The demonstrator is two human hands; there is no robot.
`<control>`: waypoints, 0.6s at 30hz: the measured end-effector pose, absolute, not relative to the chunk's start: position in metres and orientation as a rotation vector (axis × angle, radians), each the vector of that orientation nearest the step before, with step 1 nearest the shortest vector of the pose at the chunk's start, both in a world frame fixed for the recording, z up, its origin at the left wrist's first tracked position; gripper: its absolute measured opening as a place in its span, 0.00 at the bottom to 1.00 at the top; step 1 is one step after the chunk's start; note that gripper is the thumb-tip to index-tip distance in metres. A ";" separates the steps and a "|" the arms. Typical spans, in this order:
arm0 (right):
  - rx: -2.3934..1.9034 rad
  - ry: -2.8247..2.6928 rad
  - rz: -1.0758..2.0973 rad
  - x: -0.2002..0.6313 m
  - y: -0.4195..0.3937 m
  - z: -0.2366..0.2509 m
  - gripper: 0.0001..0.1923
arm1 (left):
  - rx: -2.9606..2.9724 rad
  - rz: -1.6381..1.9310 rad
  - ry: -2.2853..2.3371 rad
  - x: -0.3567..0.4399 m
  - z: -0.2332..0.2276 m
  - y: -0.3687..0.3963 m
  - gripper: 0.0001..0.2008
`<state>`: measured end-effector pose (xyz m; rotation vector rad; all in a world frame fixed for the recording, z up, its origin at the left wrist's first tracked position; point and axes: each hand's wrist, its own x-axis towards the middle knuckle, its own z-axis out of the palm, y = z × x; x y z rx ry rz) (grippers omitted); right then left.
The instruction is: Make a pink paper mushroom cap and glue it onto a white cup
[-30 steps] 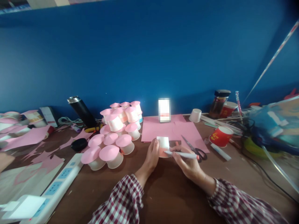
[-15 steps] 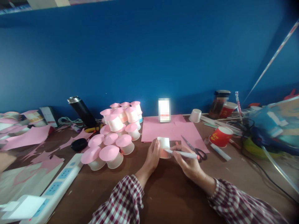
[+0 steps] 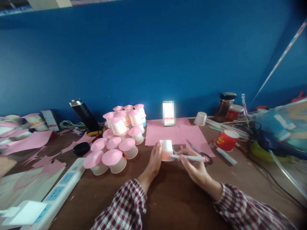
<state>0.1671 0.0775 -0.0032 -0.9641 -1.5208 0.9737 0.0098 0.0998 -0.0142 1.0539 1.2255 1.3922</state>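
My left hand (image 3: 154, 159) steadies an upside-down white paper cup (image 3: 166, 149) on the brown table (image 3: 168, 198). My right hand (image 3: 195, 167) grips a white marker (image 3: 189, 157) with a pink cap, its tip against the cup's lower right side, where the wall looks tinted pink. Both sleeves are red-and-white checked. Pink paper sheets (image 3: 177, 134) lie just behind the cup, with scissors (image 3: 200, 152) on their right edge, close to my right hand.
A pile of white cups with pink paper lids (image 3: 120, 140) stands to the left. A power strip (image 3: 55, 191) and pink scraps lie at lower left. A black flask (image 3: 84, 115), a red cup (image 3: 226, 140), a jar (image 3: 224, 107) and cables crowd the back and right.
The cup has turned slightly under my left hand, and the marker in my right hand has shifted a little to the right along its lower edge.
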 end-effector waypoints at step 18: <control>-0.947 -1.473 0.948 0.167 0.081 -0.007 0.08 | 1.120 1.367 1.100 0.011 -0.012 0.102 0.21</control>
